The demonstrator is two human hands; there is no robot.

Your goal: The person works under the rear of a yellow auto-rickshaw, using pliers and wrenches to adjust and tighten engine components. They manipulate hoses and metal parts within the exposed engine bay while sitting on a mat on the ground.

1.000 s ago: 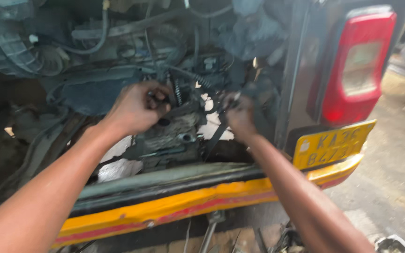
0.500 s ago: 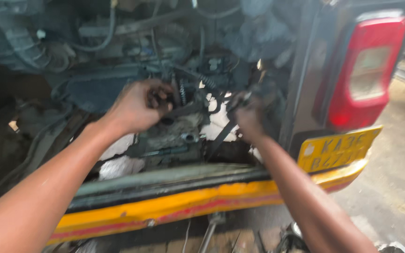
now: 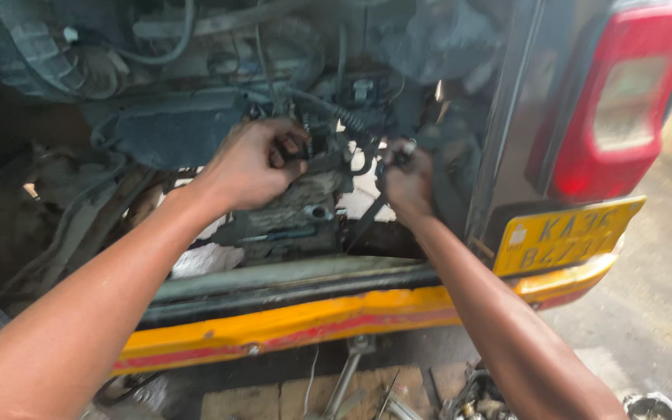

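Right fingers (image 3: 398, 159) hidden among engine hoses (image 3: 336, 109)

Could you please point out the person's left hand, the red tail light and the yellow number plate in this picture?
left hand (image 3: 254, 163): head view, on the back of the hand.
red tail light (image 3: 624, 101): head view, on the pale centre of the lens.
yellow number plate (image 3: 565, 237): head view, on the middle of the plate's face.

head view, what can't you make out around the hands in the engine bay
- What the left hand grips: head view, hidden by its curled fingers.
- What the right hand holds: head view, hidden behind the hand, dark and blurred.
- Tools on the ground: cut off by the bottom edge.
- Tail light: blurred.
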